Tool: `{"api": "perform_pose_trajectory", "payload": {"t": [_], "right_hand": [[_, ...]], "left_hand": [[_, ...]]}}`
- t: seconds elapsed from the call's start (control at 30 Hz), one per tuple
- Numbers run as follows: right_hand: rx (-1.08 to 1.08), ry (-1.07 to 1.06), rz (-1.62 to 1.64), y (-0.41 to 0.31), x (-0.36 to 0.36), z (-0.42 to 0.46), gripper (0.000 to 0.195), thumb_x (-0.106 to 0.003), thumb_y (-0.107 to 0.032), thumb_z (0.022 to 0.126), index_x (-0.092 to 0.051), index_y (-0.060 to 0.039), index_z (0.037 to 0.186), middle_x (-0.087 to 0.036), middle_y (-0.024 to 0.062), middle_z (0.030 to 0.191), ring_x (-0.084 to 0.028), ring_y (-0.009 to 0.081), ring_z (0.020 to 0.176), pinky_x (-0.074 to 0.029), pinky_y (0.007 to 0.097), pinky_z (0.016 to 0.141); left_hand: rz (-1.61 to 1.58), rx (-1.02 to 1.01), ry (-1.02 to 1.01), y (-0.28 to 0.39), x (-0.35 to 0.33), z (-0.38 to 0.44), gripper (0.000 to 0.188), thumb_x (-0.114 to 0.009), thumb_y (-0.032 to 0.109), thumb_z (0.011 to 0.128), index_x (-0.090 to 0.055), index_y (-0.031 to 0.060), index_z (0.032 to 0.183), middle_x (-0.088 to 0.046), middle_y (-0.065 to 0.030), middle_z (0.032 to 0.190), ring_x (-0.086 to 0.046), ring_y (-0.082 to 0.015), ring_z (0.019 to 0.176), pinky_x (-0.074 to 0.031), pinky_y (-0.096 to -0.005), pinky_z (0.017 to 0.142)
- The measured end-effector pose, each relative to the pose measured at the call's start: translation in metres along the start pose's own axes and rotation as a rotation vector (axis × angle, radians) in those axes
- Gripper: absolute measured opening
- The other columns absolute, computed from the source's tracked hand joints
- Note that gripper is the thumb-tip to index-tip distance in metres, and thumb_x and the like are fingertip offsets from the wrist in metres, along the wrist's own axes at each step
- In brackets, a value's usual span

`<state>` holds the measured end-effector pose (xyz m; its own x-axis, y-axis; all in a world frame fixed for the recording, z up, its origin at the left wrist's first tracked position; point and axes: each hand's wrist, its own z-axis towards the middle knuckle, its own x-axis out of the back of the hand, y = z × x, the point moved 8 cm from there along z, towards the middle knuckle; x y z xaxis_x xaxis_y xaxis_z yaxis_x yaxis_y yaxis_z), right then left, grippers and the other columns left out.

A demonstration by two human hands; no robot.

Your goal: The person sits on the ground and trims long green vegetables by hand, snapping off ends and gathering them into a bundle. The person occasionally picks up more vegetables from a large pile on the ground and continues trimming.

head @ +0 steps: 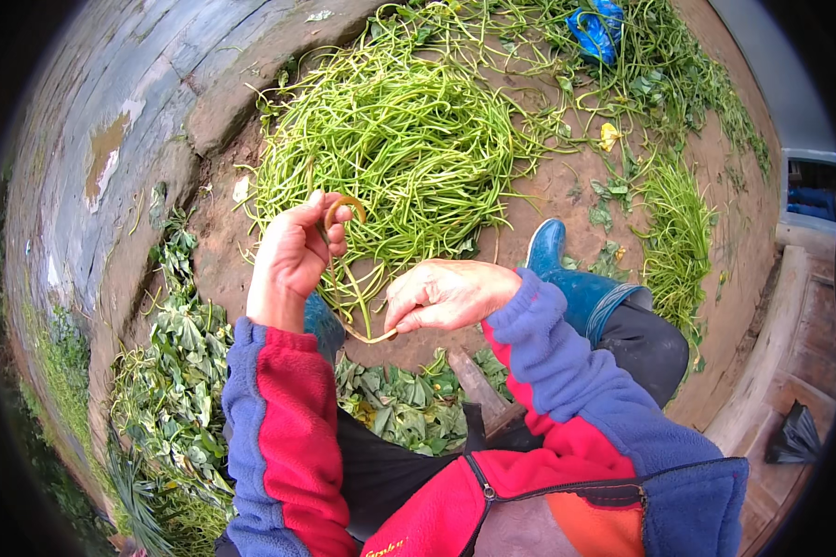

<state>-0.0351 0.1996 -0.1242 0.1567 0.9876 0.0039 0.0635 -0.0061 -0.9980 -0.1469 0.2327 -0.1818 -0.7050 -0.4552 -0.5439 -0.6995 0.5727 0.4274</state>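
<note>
My left hand (296, 247), raised in front of the pile, grips a thin vine stem (357, 296) that curls brown near the fingertips. Lower and to the right, my right hand (446, 296) pinches a pale end of the stem between thumb and forefinger. The stem sags in a bend between both hands. Just beyond them lies a large heap of stripped green stalks (397, 146) on the bare earth. Wilted leaves (411, 407) cover the ground below my hands, between my legs.
Blue rubber boots (571, 278) flank the heap. More leaves (188, 362) lie to the left, by a stone edge (226, 115) and wet paving (139, 90). Uncut vines (651, 76) with a blue plastic bag (597, 31) lie at upper right, above a stalk bundle (677, 240).
</note>
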Motion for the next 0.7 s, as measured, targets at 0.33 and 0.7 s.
{"api": "perform_pose_trajectory", "payload": {"t": [0.33,0.7], "right_hand": [[-0.355,0.178,0.368,0.116,0.003,-0.017,0.025,-0.053,-0.018,0.080,-0.057,-0.0036,0.100,-0.060,0.0045,0.086,-0.055,0.0102,0.078,-0.044,0.0235,0.070],[-1.247,0.911,-0.294,0.322,-0.046,-0.188,0.011,-0.054,-0.015,0.070,-0.062,-0.0090,0.076,-0.060,0.0145,0.077,-0.056,0.0315,0.078,-0.044,0.0355,0.071]], "left_hand": [[0.087,-0.155,0.040,0.013,-0.011,-0.007,0.017,-0.051,0.003,0.077,-0.049,-0.0006,0.093,-0.054,-0.0057,0.073,-0.043,-0.0095,0.052,-0.033,-0.0191,0.048],[0.177,-0.237,0.141,0.019,-0.013,-0.015,0.017,-0.059,0.021,0.077,-0.050,0.0097,0.068,-0.046,0.0015,0.054,-0.041,-0.0075,0.043,-0.029,-0.0187,0.038]]}}
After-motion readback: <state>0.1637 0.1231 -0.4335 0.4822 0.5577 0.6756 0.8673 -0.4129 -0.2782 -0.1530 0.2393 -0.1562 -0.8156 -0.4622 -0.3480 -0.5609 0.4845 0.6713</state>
